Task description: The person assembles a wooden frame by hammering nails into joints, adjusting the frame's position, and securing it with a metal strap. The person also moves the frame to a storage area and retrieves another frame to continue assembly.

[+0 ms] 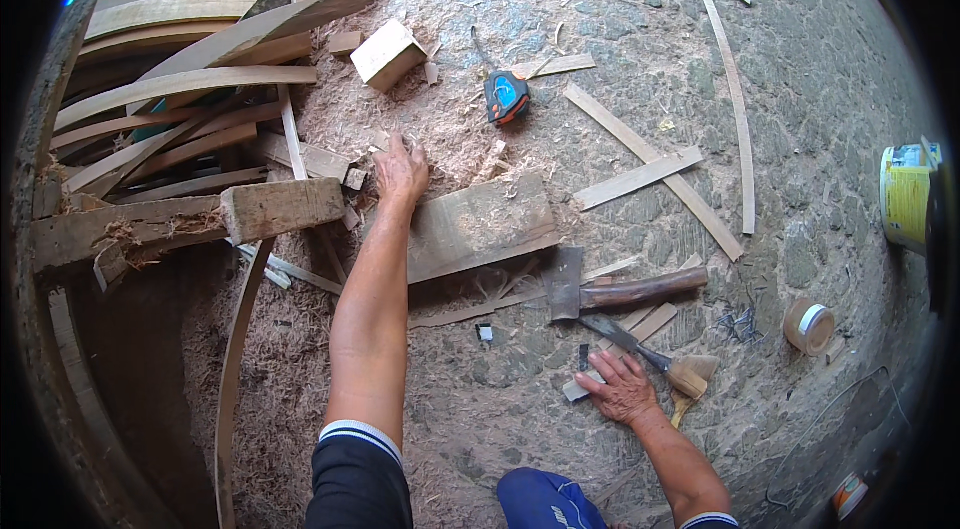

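My left hand (400,171) reaches out past the near end of a thick wooden board (485,227), down at the shavings. Its fingers are curled downward by a small wood scrap (380,140); their tips are hidden. My right hand (622,391) rests low on the ground with its fingers spread, the thumb by a small pale block (577,388). Just beyond its fingertips is a small black piece (584,355). Close by lie a chisel (655,359) with a dark blade and wooden handle, and a hatchet (645,291) with its head against the board.
Curved wooden strips (170,14) are piled at left behind a rough timber frame (280,209). A tape measure (508,97) and a wood block (388,56) lie farther off. Crossed strips (640,179), a tape roll (808,326) and a yellow bucket (905,197) stand or lie to the right.
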